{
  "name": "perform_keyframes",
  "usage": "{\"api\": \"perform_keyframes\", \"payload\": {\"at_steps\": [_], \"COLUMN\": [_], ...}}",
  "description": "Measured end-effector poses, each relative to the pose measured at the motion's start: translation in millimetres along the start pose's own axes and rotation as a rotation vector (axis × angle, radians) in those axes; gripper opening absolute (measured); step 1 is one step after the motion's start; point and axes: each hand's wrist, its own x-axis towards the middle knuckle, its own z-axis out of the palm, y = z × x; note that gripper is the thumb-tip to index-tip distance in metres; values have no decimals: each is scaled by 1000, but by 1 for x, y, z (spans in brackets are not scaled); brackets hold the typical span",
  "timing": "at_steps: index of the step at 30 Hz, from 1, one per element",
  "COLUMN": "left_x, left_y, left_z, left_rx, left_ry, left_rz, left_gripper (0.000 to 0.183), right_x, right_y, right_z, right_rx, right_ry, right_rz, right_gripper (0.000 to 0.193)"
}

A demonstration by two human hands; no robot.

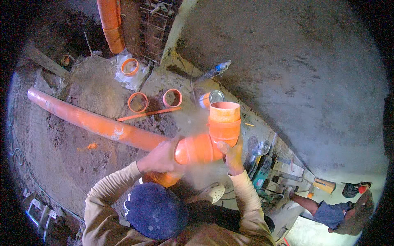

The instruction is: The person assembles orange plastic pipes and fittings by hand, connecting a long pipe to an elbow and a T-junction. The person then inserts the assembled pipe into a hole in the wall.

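Note:
My left hand point(162, 156) is closed around the left side of an orange plastic pipe elbow point(196, 149). My right hand point(232, 156) grips the base of its upright branch, a short orange socket point(225, 128) whose open mouth faces up. A long orange pipe point(96, 125) lies on the dirt, one end reaching behind my left hand. Below that hand shows another orange piece point(166, 178), mostly hidden. Two cut orange rings point(138, 102) lie beyond my hands, beside a thin orange strip point(150, 114). Blur softens the area just below the elbow.
Near the wall stands a tin can point(216, 96). Another orange pipe opening point(129, 67) sits in plastic sheeting, below a vertical orange pipe point(111, 26). A green power tool point(262, 174) lies at right. Another person point(332, 213) is at the far lower right.

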Motion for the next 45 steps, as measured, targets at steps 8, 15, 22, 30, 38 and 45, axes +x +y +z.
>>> {"api": "perform_keyframes", "payload": {"at_steps": [8, 15, 22, 30, 38, 45], "left_x": [6, -1, -6, -12, -12, -8], "left_y": [-19, -14, 9, -1, 5, 19], "left_z": [9, 6, 0, 2, -4, -17], "left_rx": [-145, -478, -517, -64, 71, 106], "left_ry": [-44, -257, -169, 136, 113, 16], "left_rz": [30, 70, 65, 2, 12, -14], "left_gripper": [95, 85, 83, 94, 101, 102], "right_x": [2, -15, -13, -14, -8, -7], "right_y": [-5, -3, -30, 5, -6, 4], "right_z": [5, -4, 10, 4, 22, 12], "right_rx": [-7, -138, -243, -115, 79, 21], "right_ry": [-53, -112, -166, 81, 188, 157], "right_rz": [-87, -109, -192, -31, 66, -20], "right_gripper": [85, 122, 107, 94, 89, 91]}}
